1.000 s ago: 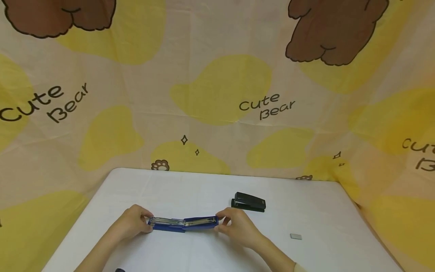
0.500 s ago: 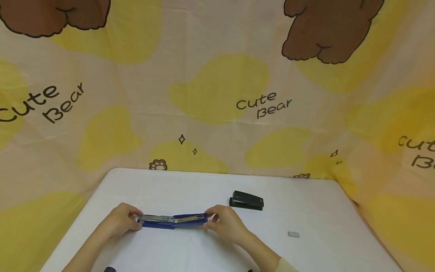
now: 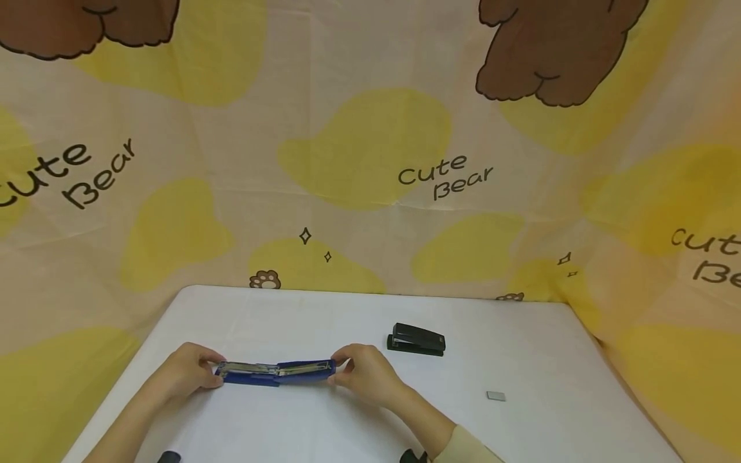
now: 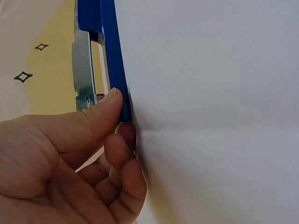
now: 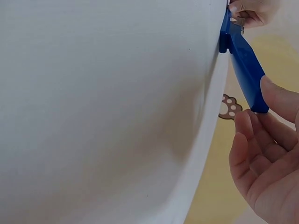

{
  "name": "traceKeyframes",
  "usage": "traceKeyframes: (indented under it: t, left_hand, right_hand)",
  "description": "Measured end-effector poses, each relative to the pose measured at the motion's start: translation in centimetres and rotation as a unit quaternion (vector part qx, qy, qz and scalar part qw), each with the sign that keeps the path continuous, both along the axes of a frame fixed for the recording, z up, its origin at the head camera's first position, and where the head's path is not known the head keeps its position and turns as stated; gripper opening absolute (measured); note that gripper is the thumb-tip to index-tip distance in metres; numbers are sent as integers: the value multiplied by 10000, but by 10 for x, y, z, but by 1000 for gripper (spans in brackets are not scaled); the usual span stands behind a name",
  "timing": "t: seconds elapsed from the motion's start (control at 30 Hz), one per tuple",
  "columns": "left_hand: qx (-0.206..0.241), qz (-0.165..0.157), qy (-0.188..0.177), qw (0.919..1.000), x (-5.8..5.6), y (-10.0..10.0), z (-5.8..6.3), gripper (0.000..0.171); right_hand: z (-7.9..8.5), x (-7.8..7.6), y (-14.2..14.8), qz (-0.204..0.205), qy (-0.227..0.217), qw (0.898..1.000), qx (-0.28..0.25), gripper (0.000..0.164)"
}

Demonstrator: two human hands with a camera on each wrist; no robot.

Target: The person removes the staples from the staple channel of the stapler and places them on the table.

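A blue stapler [image 3: 278, 373] lies opened out nearly flat between both hands, its metal staple channel and inner parts facing up in the head view. My left hand [image 3: 184, 373] pinches its left end between thumb and fingers; the left wrist view shows the thumb on the blue base [image 4: 117, 60] beside the metal channel [image 4: 83, 65]. At the other end, my right hand [image 3: 370, 376] pinches the tip of the blue cover [image 5: 250, 74]. That cover slants up from the hinge in the right wrist view.
A black stapler [image 3: 417, 339] stands on the white table [image 3: 301, 321] behind the right hand. A small grey strip of staples [image 3: 496, 396] lies to the right. Dark objects [image 3: 170, 457] show at the front edge of the view. A printed cloth [image 3: 359, 148] hangs behind the table.
Both hands and the blue stapler have shifted left in the head view, more than the background has. The grips and the opened-out pose look the same.
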State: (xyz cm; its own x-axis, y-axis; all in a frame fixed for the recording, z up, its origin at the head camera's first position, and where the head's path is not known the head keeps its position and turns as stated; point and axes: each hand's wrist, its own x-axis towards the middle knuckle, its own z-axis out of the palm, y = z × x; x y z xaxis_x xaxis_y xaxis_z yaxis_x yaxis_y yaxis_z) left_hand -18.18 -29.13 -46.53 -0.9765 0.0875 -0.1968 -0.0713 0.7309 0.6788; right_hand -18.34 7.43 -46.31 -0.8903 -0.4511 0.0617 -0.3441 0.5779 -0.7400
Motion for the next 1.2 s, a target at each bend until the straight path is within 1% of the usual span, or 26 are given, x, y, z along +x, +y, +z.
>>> traceKeyframes:
  t: [0.13,0.27,0.37,0.5,0.57,0.7,0.8,0.9,1.0,1.07,1.2]
  left_hand:
    - [41,49,-75,10000,-1,-5,0,42]
    - [125,130,-165,9997,-3,-7,-3,41]
    - [93,126,-125,9998,-3,-8,-4,41]
    - [-62,92,23,9999,1,-10,2,45]
    - [-91,75,132,9998,5,-11,8,48]
    - [-134,2,665,9977,11,-7,28,50]
    - [-274,-46,1211,9923,14,1,43,46]
    - [-371,32,1495,9881,16,13,56,46]
    - [-254,68,1632,9862,17,28,66,47]
    - [-80,62,1741,9847,17,39,70,48]
    - [208,78,2093,9776,17,61,80,48]
  right_hand:
    - [0,-2,-5,21,2,10000,40,31]
    - [-1,-3,-7,-42,3,10000,39,31]
    - [-2,-4,-7,17,49,10000,-52,31]
    - [0,-4,-1,101,28,9997,-222,33]
    - [3,-3,6,70,5,9995,-315,34]
    - [15,0,26,-8,129,9989,-452,32]
    - [24,3,43,-77,395,9983,-424,29]
    - [31,6,57,-176,607,9971,-415,26]
    - [36,8,69,-304,765,9959,-381,23]
    - [38,9,77,-388,781,9956,-353,22]
    - [39,9,91,-561,857,9941,-354,24]
